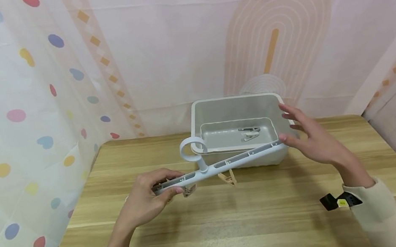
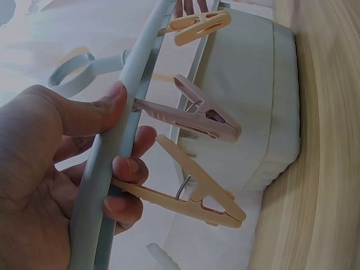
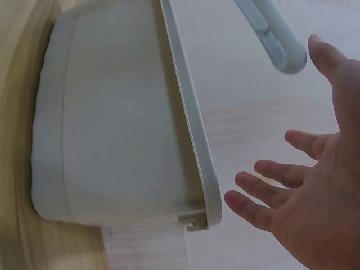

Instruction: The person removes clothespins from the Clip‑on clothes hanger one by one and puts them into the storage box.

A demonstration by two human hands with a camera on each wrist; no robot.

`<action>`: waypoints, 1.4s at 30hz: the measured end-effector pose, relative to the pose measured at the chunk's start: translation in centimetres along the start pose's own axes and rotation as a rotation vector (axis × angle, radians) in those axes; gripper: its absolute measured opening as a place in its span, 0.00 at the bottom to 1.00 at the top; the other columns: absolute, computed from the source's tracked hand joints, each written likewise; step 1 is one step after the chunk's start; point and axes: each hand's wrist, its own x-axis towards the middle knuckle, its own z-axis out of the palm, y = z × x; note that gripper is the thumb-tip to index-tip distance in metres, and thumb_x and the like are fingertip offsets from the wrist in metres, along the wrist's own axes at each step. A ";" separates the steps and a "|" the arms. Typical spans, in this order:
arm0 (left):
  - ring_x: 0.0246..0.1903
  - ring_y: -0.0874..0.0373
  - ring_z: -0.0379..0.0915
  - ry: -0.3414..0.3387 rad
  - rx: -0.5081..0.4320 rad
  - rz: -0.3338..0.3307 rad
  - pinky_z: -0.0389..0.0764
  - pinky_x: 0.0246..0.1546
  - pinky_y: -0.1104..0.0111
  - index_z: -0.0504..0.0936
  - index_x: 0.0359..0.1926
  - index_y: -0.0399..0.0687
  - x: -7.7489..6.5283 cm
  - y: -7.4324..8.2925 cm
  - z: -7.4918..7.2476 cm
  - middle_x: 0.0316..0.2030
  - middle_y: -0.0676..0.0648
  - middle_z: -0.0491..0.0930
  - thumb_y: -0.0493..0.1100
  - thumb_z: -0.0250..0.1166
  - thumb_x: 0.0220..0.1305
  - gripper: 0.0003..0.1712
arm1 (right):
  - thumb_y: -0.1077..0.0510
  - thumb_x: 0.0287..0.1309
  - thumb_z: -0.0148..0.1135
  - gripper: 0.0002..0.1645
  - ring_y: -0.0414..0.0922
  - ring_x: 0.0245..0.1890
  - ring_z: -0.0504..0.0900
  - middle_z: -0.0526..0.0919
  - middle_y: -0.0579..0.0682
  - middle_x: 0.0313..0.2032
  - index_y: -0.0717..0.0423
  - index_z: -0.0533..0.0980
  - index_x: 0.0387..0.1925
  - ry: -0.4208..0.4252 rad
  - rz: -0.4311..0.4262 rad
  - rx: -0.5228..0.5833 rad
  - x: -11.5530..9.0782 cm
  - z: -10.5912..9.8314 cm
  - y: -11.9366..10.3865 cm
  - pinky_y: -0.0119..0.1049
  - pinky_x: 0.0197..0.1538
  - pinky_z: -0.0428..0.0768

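Partly hidden: hanger (image 1: 213, 171), gripped in left hand (image 1: 147, 197); right hand (image 1: 312, 140) spread, released; clips (image 1: 251, 135) inside bin (image 1: 234, 107) hard to separate.

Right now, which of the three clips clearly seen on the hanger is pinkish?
In the left wrist view, it is the middle clip; the upper clip is orange and the lower clip, by the left hand, is peach.

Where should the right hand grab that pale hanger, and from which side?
The right hand could best pinch the hanger by its rounded right end, coming from the right, thumb in front, fingers behind. It is slim there and that end is unheld, while the left hand holds the other; the clips hang farther left.
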 end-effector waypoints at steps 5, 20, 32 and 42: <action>0.31 0.65 0.79 0.009 0.002 0.010 0.79 0.32 0.72 0.89 0.48 0.57 0.0 0.1 -0.1 0.41 0.56 0.89 0.39 0.77 0.58 0.17 | 0.62 0.71 0.61 0.45 0.58 0.76 0.62 0.57 0.54 0.79 0.51 0.50 0.81 -0.001 -0.063 0.082 -0.8 0.4 -0.3 0.24 0.70 0.68; 0.29 0.65 0.78 0.029 -0.031 0.018 0.78 0.29 0.72 0.89 0.49 0.57 0.2 0.2 -0.1 0.39 0.56 0.89 0.40 0.77 0.59 0.16 | 0.77 0.70 0.49 0.43 0.34 0.71 0.69 0.65 0.47 0.75 0.57 0.49 0.81 -0.042 -0.214 0.410 -3.0 2.9 0.1 0.25 0.66 0.73; 0.27 0.65 0.77 0.038 -0.028 0.008 0.78 0.28 0.72 0.89 0.48 0.57 0.3 0.5 0.0 0.38 0.56 0.88 0.40 0.76 0.60 0.15 | 0.73 0.72 0.50 0.41 0.39 0.64 0.78 0.73 0.61 0.67 0.56 0.51 0.81 -0.095 -0.135 0.439 -4.6 5.4 -0.3 0.30 0.61 0.79; 0.27 0.65 0.77 0.045 -0.030 0.031 0.79 0.28 0.72 0.89 0.49 0.54 0.3 0.5 0.2 0.39 0.54 0.88 0.38 0.76 0.60 0.15 | 0.71 0.68 0.59 0.38 0.50 0.64 0.77 0.73 0.63 0.66 0.55 0.61 0.75 -0.068 -0.117 0.437 -4.4 8.2 -0.8 0.38 0.62 0.81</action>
